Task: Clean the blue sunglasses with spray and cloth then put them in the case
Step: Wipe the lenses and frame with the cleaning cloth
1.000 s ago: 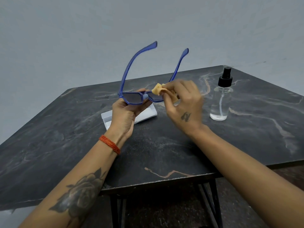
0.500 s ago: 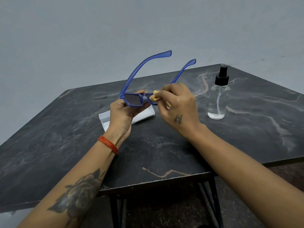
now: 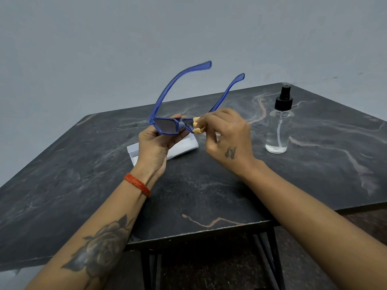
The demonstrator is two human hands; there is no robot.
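Wiping the blue sunglasses [image 3: 167, 126] above the tabletop [image 3: 209, 185].

My left hand [image 3: 156, 146] holds the frame by one lens, arms pointing up and away; my right hand [image 3: 226, 139] has its grip pinched round a small yellow cloth [image 3: 196, 127], pressed, I think, on the other lens. The white case [image 3: 184, 146] lies beneath, the spray bottle [image 3: 279, 130] stands well to the right.

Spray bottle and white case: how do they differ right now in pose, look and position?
The spray bottle stands upright; the white case lies flat. The bottle is clear with a black pump top; the case is opaque white. The bottle stands in plain view, right of the right hand; the case is partly hidden behind the left hand. Both rest on the dark marble table, held by neither hand.
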